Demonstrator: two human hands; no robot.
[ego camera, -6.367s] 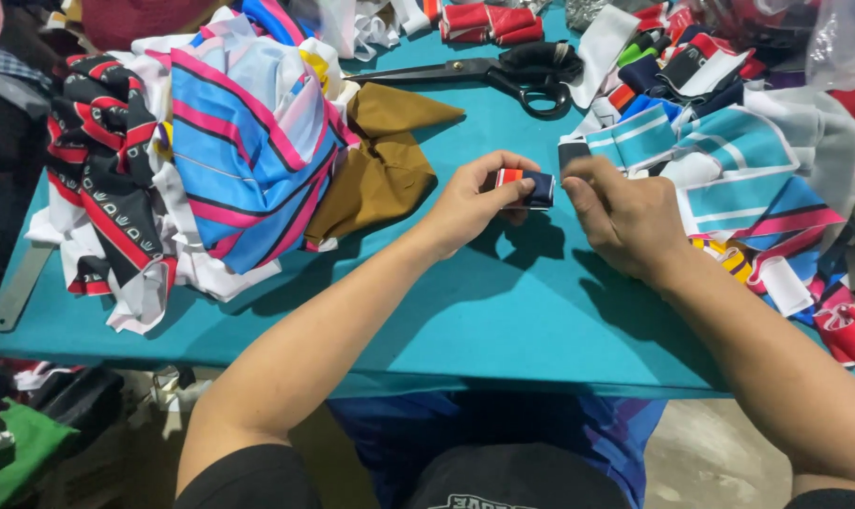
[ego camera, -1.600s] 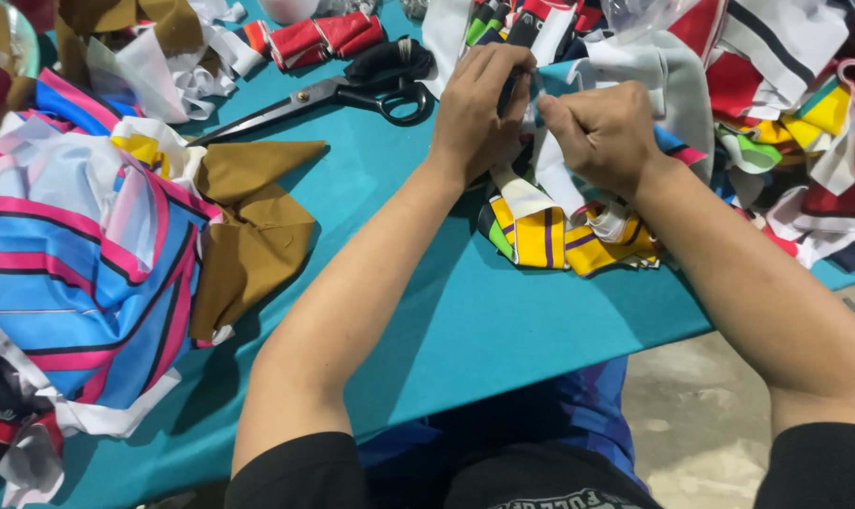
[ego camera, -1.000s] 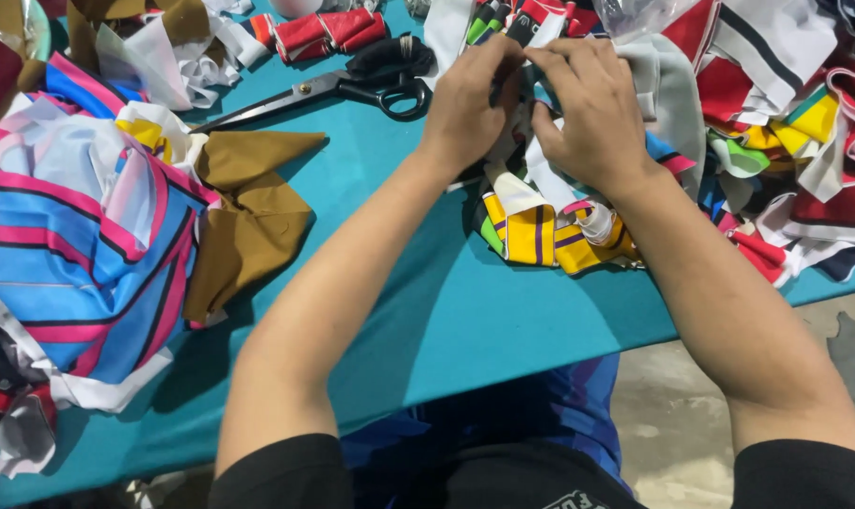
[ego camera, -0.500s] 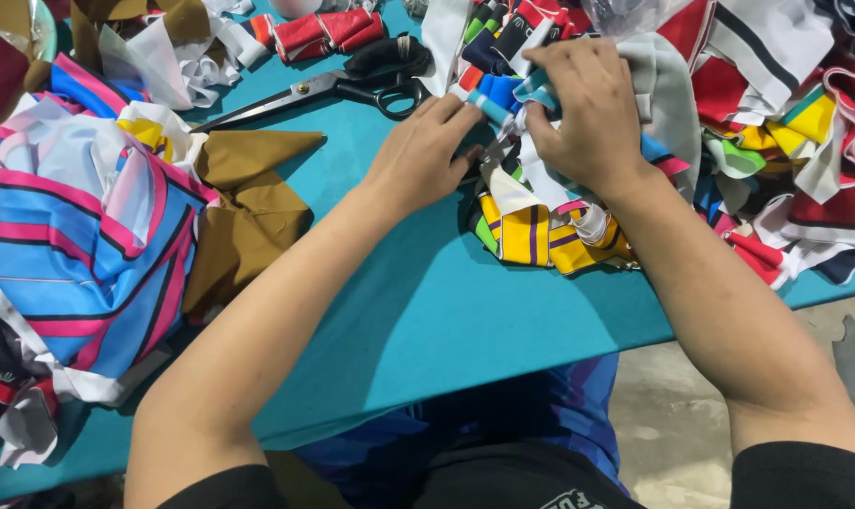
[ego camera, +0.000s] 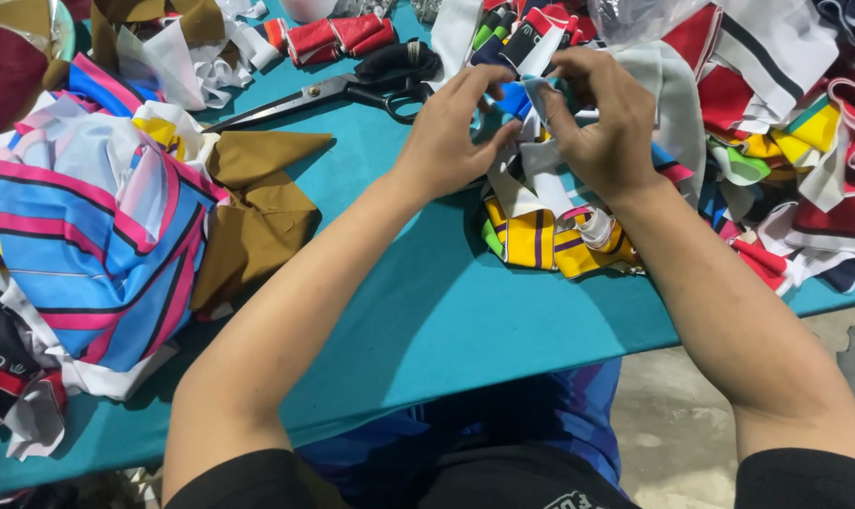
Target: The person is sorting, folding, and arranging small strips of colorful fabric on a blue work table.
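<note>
My left hand (ego camera: pixel 449 132) and my right hand (ego camera: pixel 597 123) meet over a heap of fabric scraps at the far side of the teal table (ego camera: pixel 446 320). Together they pinch a small blue and white fabric strip (ego camera: pixel 522 99) between their fingertips. Under the hands lies a yellow striped piece (ego camera: pixel 531 236) with purple lines. Black-handled scissors (ego camera: pixel 352 87) rest just left of my left hand, blades pointing left.
A blue and pink striped fabric stack (ego camera: pixel 98 226) fills the left side, with brown cloth (ego camera: pixel 258 212) beside it. Red folded pieces (ego camera: pixel 338 36) lie at the back. Mixed colourful scraps (ego camera: pixel 786 141) pile up on the right. The table's near edge runs above my lap.
My left hand drew back from the scrap pile half a second ago and has returned to join my right hand on the small strip. The view has stayed about the same.
</note>
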